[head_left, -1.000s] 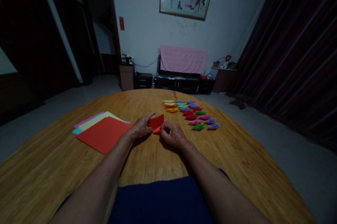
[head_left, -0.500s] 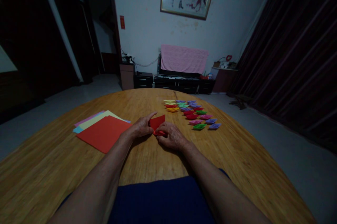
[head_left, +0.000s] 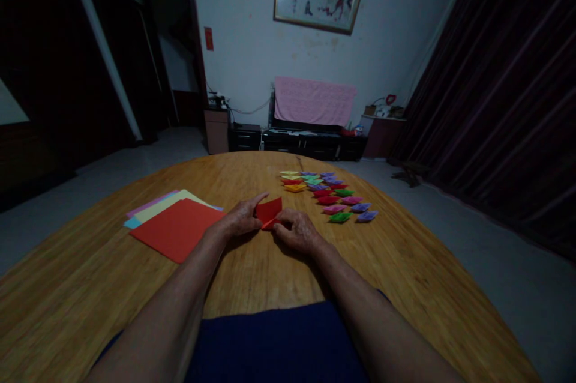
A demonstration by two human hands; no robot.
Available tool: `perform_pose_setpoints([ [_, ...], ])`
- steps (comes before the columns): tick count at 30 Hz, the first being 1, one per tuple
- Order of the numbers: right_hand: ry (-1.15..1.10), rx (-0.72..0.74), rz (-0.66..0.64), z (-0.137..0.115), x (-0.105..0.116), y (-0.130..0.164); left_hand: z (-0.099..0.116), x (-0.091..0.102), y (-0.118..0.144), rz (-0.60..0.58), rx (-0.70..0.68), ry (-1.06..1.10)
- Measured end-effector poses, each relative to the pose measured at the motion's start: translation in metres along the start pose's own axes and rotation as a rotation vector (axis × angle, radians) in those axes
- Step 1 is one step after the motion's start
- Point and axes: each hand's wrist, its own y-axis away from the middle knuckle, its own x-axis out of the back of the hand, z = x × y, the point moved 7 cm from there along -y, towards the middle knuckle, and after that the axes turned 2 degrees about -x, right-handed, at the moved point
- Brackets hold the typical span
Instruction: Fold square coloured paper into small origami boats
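A small folded red paper (head_left: 269, 211) rests on the round wooden table (head_left: 252, 275) in front of me. My left hand (head_left: 240, 218) presses its left edge, forefinger stretched along the top. My right hand (head_left: 297, 230) pinches the paper's lower right fold with thumb and fingertips. Part of the paper is hidden under my fingers.
A stack of coloured paper sheets (head_left: 175, 224), red on top, lies to the left. Several small folded paper pieces (head_left: 330, 197) in rows sit to the right, further back. Beyond the table stand a low cabinet with a pink cloth (head_left: 314, 101) and dark curtains (head_left: 508, 89).
My right hand's fingers shifted along the lower fold of the red paper, first down and then back up. The left hand stayed in place.
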Motion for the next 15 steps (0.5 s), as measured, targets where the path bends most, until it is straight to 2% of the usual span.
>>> perform_pose_setpoints([
  [4,0.022,-0.022,0.076,-0.0001,0.0022,-0.0011,0.0014,0.0007,0.001,0.008,0.027,-0.041],
  [15,0.137,-0.02,0.159,-0.0012,0.0026,-0.0029,0.0052,0.0006,0.0039,0.011,0.044,-0.027],
])
